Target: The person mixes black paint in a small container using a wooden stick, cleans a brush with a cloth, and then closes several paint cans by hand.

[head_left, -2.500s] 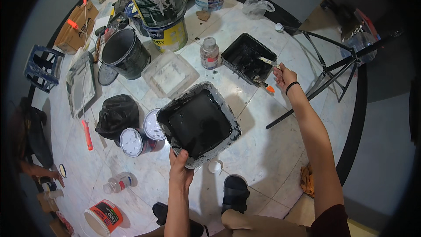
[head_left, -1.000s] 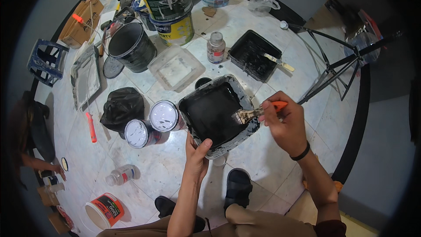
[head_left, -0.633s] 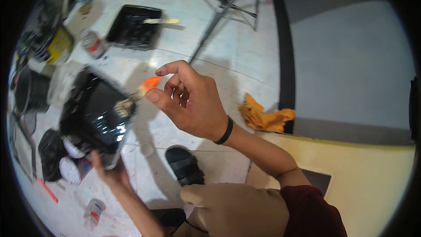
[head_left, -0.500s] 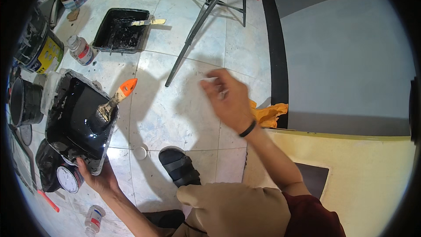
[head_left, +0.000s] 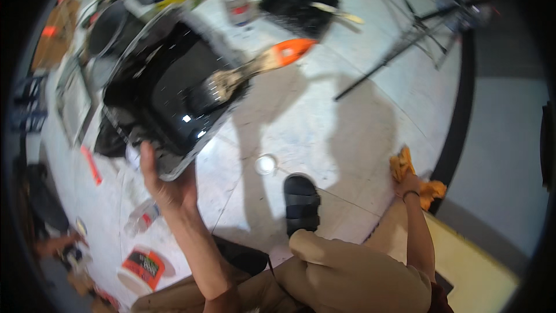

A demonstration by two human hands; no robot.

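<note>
My left hand (head_left: 176, 188) grips the near end of a plastic tub (head_left: 119, 90), thumb over its rim and fingers underneath. Glossy black paint (head_left: 188, 84) lies in the tub, which is tilted. A paintbrush (head_left: 255, 71) with an orange-tipped handle leans on the right rim, its bristles in the paint. Low on the right, my right hand (head_left: 409, 184) is closed on an orange cloth (head_left: 401, 162) at the floor; its fingers are partly hidden by the cloth.
A black paint tray (head_left: 292, 8) with a pale-handled tool (head_left: 343, 15) lies ahead, near a clear bottle (head_left: 236, 8). A tripod leg (head_left: 376, 72) reaches across the floor. Another bottle (head_left: 141, 218), an orange-and-white tub (head_left: 141, 270) and a round lid (head_left: 266, 164) lie nearer.
My right hand has moved down and right, from above the floor onto the orange cloth, and taken hold of it. The view has swung left; my left hand still holds the tub.
</note>
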